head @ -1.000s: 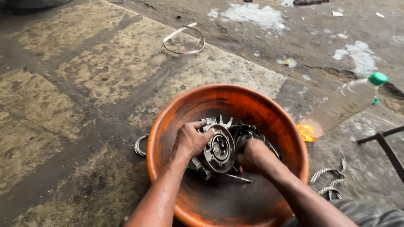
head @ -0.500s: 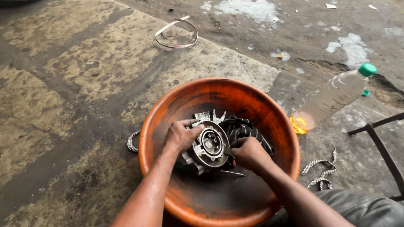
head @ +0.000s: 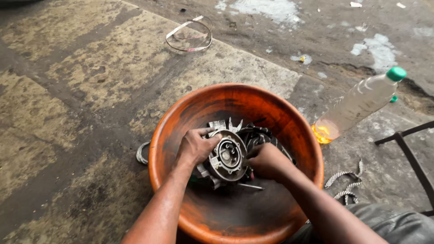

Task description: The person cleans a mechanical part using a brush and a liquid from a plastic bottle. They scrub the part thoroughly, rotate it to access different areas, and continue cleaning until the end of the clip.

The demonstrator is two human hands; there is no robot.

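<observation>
A round grey metal engine part [head: 228,157] with fins and a central bore lies in a large orange-brown plastic basin [head: 296,131] on the ground. My left hand [head: 195,147] grips the part's left edge. On its right side my right hand [head: 266,161] is closed against it, with a dark striped rag [head: 260,134] bunched behind. A thin metal rod [head: 248,185] pokes out under the part. The basin's bottom is dark and oily.
A clear plastic bottle [head: 357,105] with a green cap and a little yellow liquid leans right of the basin. A looped strap [head: 189,36] lies on the far concrete. A black-and-white cord [head: 346,185] and a dark metal frame [head: 409,156] sit at right. A metal ring [head: 142,152] peeks from the basin's left.
Both hands stay on the metal part in the basin, turning it slightly; the view has shifted so the basin sits a little lower and more central.
</observation>
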